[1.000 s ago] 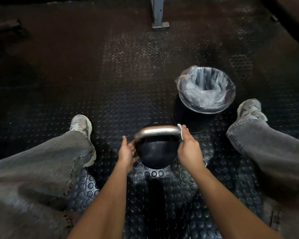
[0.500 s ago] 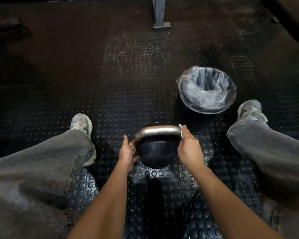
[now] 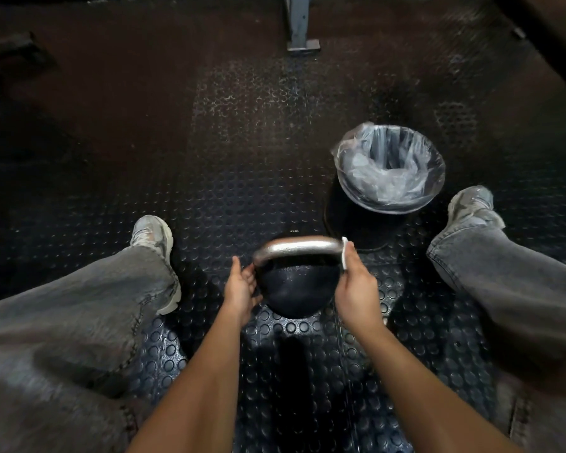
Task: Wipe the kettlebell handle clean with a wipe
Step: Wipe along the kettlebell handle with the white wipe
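- Studded black rubber floor runs under us, with a grey metal post foot at the far edge; we sit with our legs spread either side of the work.
- Our left hand rests against the left flank of the kettlebell, fingers fairly straight, steadying it without gripping.
- Between our hands the kettlebell stands upright on the floor, its bright metal handle arching over the dark ball.
- Our right hand pinches a small white wipe against the handle's right end, where it curves down.
- Just beyond, a dark bin with a clear liner waits for the wipe.
- We judge wiping is under way: whether the top bar and left bend are already clean we cannot tell, and binning the wipe seemingly remains.
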Demonstrator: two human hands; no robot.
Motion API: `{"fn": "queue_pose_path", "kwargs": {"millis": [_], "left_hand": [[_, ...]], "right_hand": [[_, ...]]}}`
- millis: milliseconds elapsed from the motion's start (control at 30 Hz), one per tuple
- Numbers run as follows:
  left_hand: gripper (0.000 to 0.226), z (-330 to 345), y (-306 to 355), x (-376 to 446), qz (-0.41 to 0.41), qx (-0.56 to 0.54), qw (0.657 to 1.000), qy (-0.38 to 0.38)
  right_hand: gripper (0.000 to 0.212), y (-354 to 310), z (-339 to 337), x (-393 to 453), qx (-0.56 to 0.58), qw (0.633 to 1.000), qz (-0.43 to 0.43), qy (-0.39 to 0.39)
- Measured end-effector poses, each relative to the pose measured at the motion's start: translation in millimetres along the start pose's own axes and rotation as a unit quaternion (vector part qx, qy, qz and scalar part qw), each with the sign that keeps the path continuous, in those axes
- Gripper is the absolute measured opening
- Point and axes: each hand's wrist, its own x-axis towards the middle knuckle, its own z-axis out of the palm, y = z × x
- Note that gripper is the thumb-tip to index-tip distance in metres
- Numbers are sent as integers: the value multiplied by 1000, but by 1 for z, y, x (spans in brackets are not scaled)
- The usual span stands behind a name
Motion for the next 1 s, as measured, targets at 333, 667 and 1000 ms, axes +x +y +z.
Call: {"fn": "queue_pose_path", "kwargs": {"millis": [333, 667, 1000], "left_hand": [[82, 0, 0, 0, -5, -2, 1000, 3], [82, -3, -3, 1, 4, 11, 1000, -9], [82, -2, -3, -1, 3, 11, 1000, -10]], "right_hand": [[66, -23, 7, 9, -129, 962, -238, -34], [56, -11, -1, 23, 19, 999, 33, 13], [55, -6, 6, -9, 148, 981, 99, 72]]}}
